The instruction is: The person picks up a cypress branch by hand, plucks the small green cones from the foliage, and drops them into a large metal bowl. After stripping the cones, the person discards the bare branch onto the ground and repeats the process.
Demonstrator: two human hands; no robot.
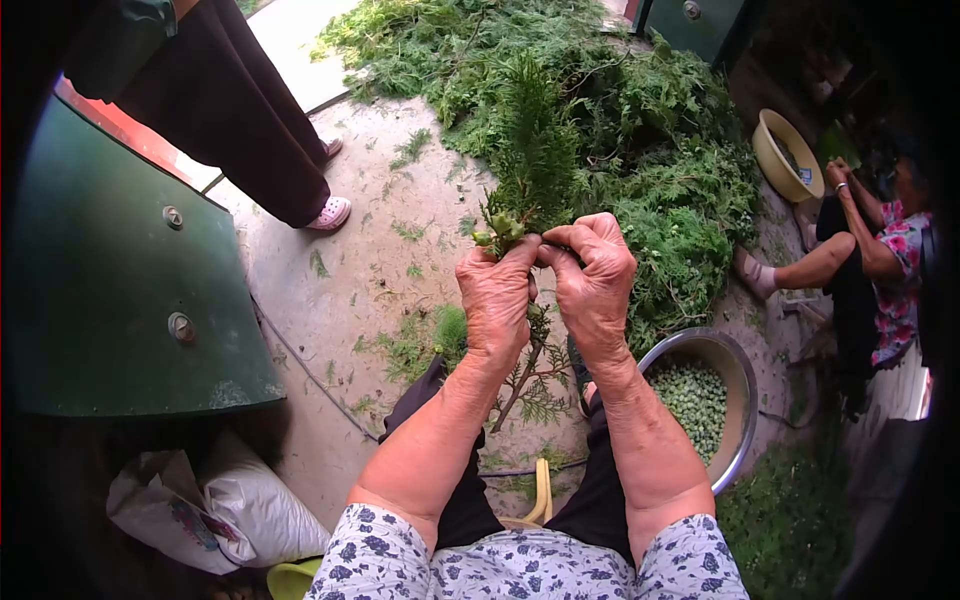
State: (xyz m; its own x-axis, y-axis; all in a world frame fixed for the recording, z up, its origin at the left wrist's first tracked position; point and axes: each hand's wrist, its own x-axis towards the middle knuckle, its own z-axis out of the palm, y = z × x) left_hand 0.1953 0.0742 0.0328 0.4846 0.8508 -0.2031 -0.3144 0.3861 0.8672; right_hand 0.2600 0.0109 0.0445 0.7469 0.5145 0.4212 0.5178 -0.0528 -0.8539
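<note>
A green conifer sprig (535,150) with pale green cones (503,228) at its left side stands upright between my hands, its brown stem hanging below them. My left hand (495,295) is closed round the sprig just under the cones. Beside it, my right hand (592,275) pinches at the sprig, thumb and forefinger pressed together close to my left fingertips. Whatever lies between the right fingertips is too small to make out. To the right of my right forearm sits a metal basin (743,400) holding many small pale green cones.
A large heap of green branches (650,130) fills the back. At the right a seated person (885,250) works near a yellow basin (765,150). Another person's legs (250,120) stand at the upper left. Green metal doors (130,270) and white sacks (255,505) are at the left; a cable (310,375) crosses the floor.
</note>
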